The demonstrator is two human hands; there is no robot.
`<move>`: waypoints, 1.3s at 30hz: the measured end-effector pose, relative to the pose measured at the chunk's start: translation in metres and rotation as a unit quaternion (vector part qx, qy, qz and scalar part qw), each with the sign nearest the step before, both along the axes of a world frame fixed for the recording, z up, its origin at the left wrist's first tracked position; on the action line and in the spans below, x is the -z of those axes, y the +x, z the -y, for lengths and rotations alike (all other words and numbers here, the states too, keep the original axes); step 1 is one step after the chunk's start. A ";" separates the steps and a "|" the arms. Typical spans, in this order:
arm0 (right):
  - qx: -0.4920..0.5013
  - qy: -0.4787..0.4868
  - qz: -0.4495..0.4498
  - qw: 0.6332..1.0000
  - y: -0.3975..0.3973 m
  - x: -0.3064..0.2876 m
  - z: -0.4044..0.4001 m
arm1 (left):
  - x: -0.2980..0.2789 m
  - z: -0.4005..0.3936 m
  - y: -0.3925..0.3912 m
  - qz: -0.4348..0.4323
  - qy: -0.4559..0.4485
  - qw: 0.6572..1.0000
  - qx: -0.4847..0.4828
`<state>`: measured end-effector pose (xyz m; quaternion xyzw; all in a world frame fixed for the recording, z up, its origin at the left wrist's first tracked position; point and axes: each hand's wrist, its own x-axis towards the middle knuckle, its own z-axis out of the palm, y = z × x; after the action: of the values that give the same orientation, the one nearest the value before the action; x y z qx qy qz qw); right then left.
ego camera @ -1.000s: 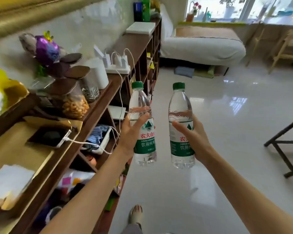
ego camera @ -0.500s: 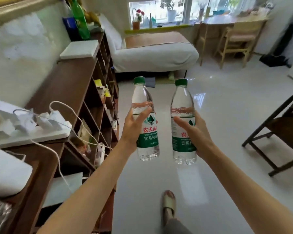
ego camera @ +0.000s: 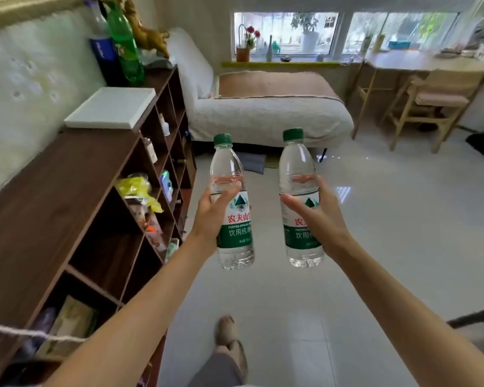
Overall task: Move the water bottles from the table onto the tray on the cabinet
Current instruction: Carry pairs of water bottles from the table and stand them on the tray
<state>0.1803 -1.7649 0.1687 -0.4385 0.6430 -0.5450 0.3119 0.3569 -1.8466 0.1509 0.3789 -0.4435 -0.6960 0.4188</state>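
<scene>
Green-capped clear water bottles, two, upright, held in the air over the tiled floor (ego camera: 375, 247). Head view: left hand (ego camera: 211, 216) wrapped round left bottle (ego camera: 232, 208); right hand (ego camera: 317, 219) wrapped round right bottle (ego camera: 301, 202). Bottles apart, side by side. Brown cabinet (ego camera: 67, 185) to the left, white tray (ego camera: 111, 108) on top.

You faced a bright room with a glossy pale tiled floor (ego camera: 375, 247) that mirrored the daylight from the wide windows (ego camera: 347, 32). A dark wooden cubby cabinet (ego camera: 67, 191) ran along the pale wall (ego camera: 25, 88) on your left. Ahead stood a low bed (ego camera: 268, 110) under a white cover, with a light wooden desk (ego camera: 419, 62) and chair (ego camera: 430, 104) to its right.
</scene>
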 end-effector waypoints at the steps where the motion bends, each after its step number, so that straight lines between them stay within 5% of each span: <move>1: 0.000 -0.001 -0.006 1.000 -0.009 0.003 0.027 | 0.003 0.025 -0.010 0.002 -0.001 1.000 -0.001; 16: -0.007 0.000 0.007 1.000 -0.123 -0.016 0.387 | -0.003 0.376 -0.126 0.033 -0.006 0.999 -0.017; 24: -0.139 0.035 0.041 0.989 -0.149 0.000 0.602 | 0.010 0.533 -0.137 0.042 0.004 0.980 -0.197; 39: -0.453 0.074 0.043 0.887 0.041 -0.001 0.873 | -0.004 0.662 0.027 0.094 -0.024 0.852 -0.514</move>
<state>0.2210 -2.6378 0.1700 -0.6340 0.3985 -0.3136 0.5838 0.3840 -2.5085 0.1552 0.6065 -0.2391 -0.3318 0.6818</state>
